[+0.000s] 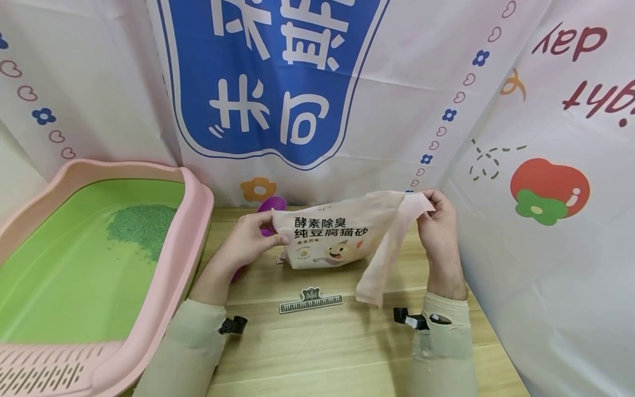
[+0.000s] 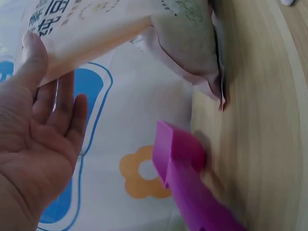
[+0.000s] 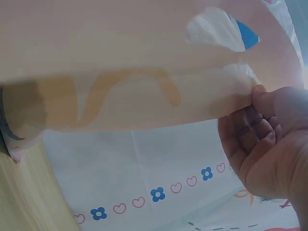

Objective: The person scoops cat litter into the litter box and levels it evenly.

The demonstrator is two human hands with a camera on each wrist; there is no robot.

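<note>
A pale pink cat litter bag [image 1: 337, 231] with a cartoon face and dark lettering stands on the table, its top sagging between my hands. My left hand [image 1: 250, 240] pinches the bag's upper left edge between thumb and fingers. At the far upper corner, my right hand [image 1: 439, 220] pinches the bag's edge, where a long flap hangs forward toward the table. Behind the bag's left end lies a purple scoop [image 2: 180, 154], partly hidden in the head view. In front of the bag lies a black and white clip [image 1: 311, 301] with a piano-key pattern.
On the left stands a pink litter box [image 1: 195, 212] with a green inside, a heap of green litter [image 1: 144, 226] and a slotted front ledge. White printed cloth [image 1: 397, 121] hangs behind and to the right of the wooden table [image 1: 297, 353].
</note>
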